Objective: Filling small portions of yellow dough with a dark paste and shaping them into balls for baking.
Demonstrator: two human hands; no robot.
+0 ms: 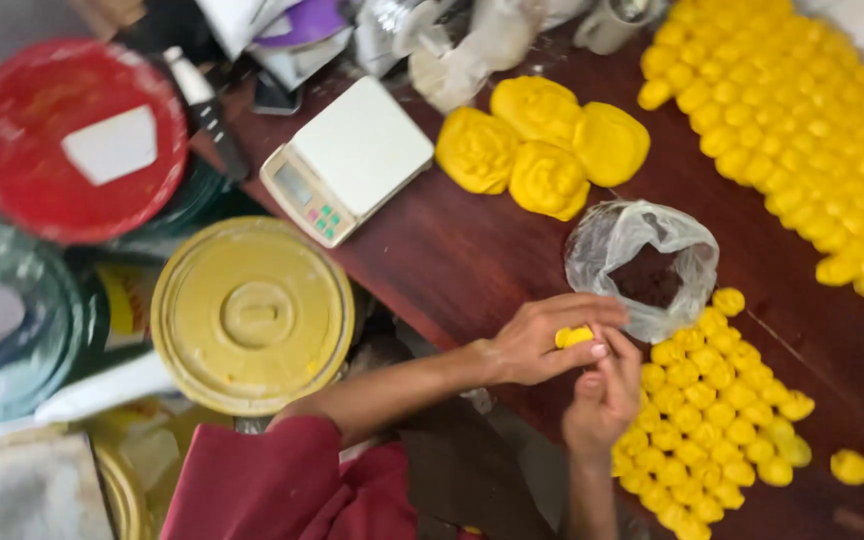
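Small yellow dough piece [573,336] pinched in left hand [542,342] fingertips, long axis roughly level, right hand [604,392] fingers closed against it, above dark red wooden table [452,255], beside plastic bag [642,265], dough balls [712,400] and a scale [347,160] nearby.

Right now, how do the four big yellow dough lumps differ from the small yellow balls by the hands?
The big yellow dough lumps are far larger than the small yellow balls. The lumps are four, bunched beside the kitchen scale; the balls are many, packed in rows. The lumps look creased, the balls smoother. Both are the same yellow and sit on the dark wooden table.
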